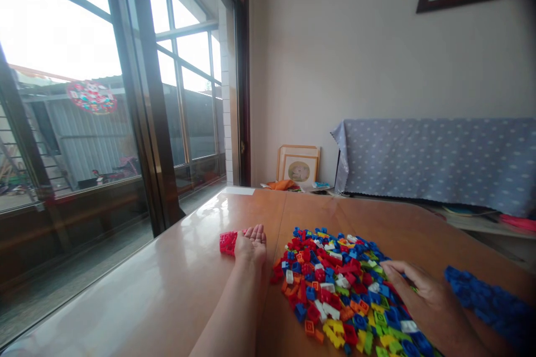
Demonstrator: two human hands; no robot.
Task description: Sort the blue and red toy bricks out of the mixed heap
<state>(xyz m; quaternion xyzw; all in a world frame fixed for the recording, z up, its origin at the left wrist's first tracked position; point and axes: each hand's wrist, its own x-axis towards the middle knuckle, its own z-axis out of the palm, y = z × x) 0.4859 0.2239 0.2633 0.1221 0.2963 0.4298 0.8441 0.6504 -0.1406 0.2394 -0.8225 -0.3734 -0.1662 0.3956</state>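
Observation:
My left hand (252, 241) lies palm up on the table, fingers stretched out and nothing in the palm. Just left of its thumb sits a small cluster of pinkish-red bricks (228, 242). A wide heap of mixed toy building bricks (330, 279), in red, blue, white, yellow, orange and green, spreads across the middle. At the right edge of this heap, my right hand (422, 295) has its thumb and forefinger tips together. Whatever is between those tips is too small to make out; the other fingers are hidden.
A separate blue brick pile (489, 301) is beyond my right hand. The glossy wooden table (201, 268) has white paper (238, 191) at its far edge. Windows (84, 95) run along the left. Behind are picture frames (298, 164) and a polka-dot cloth (431, 162).

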